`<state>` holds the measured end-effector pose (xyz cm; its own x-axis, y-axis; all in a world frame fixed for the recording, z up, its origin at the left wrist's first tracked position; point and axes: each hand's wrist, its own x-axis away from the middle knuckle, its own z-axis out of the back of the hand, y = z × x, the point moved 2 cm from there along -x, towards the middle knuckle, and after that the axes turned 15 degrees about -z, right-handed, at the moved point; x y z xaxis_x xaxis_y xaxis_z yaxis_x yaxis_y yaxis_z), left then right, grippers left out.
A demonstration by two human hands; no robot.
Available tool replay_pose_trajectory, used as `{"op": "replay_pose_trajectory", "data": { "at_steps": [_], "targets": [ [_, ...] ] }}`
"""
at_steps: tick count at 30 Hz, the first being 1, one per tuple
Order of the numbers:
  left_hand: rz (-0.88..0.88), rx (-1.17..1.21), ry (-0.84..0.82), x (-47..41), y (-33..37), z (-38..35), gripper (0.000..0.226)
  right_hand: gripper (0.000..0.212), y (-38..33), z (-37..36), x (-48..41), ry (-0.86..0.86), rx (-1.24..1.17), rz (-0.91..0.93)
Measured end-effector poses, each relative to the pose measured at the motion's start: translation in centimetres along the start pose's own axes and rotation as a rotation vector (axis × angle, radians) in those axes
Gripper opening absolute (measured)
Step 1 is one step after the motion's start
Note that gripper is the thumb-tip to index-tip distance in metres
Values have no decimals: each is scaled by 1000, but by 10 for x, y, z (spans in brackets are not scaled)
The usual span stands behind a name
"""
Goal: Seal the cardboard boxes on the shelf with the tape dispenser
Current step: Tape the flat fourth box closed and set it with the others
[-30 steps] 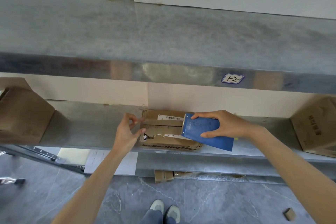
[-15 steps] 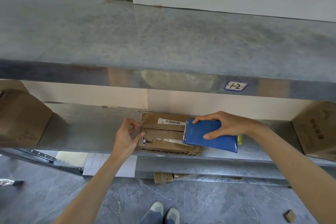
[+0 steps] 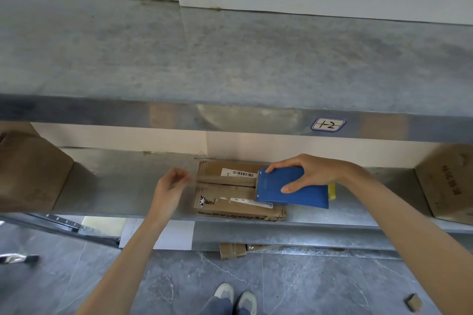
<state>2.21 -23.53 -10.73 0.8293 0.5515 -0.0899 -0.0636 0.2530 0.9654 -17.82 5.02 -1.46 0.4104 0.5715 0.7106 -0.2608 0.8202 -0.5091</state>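
A small flat cardboard box point(image 3: 225, 192) with a barcode label lies on the middle metal shelf point(image 3: 122, 186). A strip of brown tape runs along its top seam. My right hand point(image 3: 311, 174) grips the blue tape dispenser point(image 3: 289, 190), which rests on the right half of the box. My left hand point(image 3: 170, 186) hovers just left of the box with loosely curled fingers, not touching it and holding nothing.
A larger cardboard box point(image 3: 30, 174) stands at the shelf's left end and another point(image 3: 450, 181) at the right end. The upper shelf point(image 3: 230, 59) overhangs with a label "1-2" point(image 3: 328, 124). Cardboard scraps point(image 3: 231, 250) lie below; my shoes point(image 3: 235, 298) show on the floor.
My right hand has drawn the dispenser rightward along the box top, laying more tape. My left hand has let go of the box's left edge and pulled slightly away.
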Motion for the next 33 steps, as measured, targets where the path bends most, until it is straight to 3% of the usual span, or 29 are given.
{"op": "replay_pose_trajectory", "data": {
  "at_steps": [10, 27, 30, 33],
  "targets": [
    [74, -226, -58, -12, -14, -8, 19, 46, 0, 0, -2, -6, 5, 14],
    [-20, -378, -103, 3, -22, -25, 9, 48, 13, -9, 1, 3, -132, 66],
    [-19, -386, -125, 3, -25, -18, 28, 48, 13, -11, 1, 5, -142, 61],
    [-81, -456, -121, 5, -23, -17, 30, 47, 14, -12, 2, 11, -155, 65]
  ]
}}
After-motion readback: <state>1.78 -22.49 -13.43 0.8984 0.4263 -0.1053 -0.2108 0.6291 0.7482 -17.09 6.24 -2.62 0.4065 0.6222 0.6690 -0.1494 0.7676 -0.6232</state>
